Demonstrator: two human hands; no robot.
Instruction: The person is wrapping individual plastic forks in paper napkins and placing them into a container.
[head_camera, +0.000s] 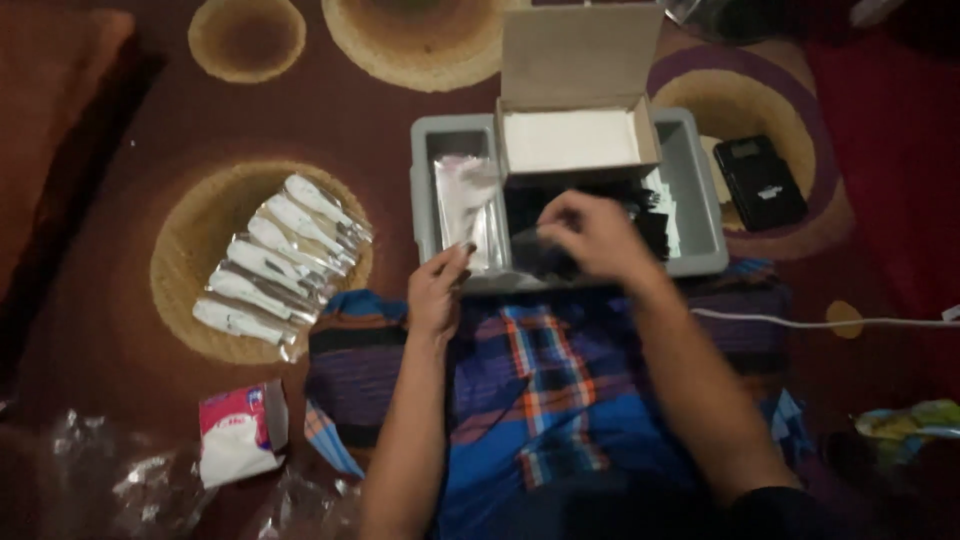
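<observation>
Maroon carpet (120, 330) (tan circles), dim light

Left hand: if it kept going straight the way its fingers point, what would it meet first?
Probably the clear plastic packet standing in the grey tray; the left hand points up and slightly right, with its fingertips at the tray's near edge. Depth is uncertain.

Matt grey plastic tray (700, 190), matt cardboard box (575, 60), glossy clear plastic sachets (275, 265), woven checked cloth (540, 400).

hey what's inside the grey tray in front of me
The grey tray holds clear plastic packets, small black pieces and an open cardboard box. The right hand covers part of them.
</observation>
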